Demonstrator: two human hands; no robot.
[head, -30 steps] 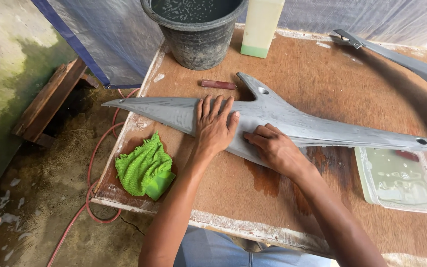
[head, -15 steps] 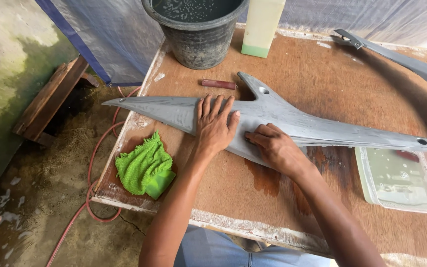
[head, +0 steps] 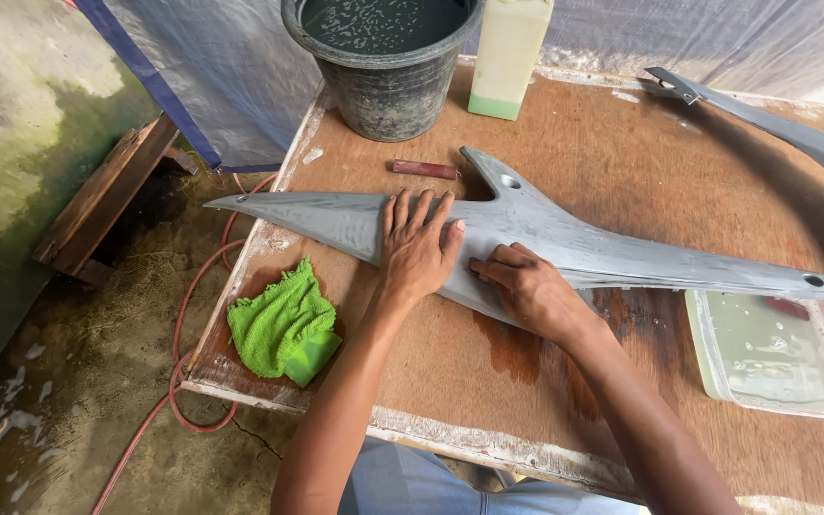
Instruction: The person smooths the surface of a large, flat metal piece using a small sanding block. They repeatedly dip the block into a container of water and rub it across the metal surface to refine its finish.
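Grey matte pointed panel (head: pixel 565 243), left hand (head: pixel 417 250) flat, right hand (head: pixel 526 291) pressing

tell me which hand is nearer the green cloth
Left. The left hand lies flat on the grey panel just above the green cloth; the right hand is farther right.

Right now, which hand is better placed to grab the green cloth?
Left, probably. The left hand lies flat on the grey panel, on the side toward the green cloth at the table's near-left corner. The right hand presses the panel's lower edge farther right and would have to cross over.
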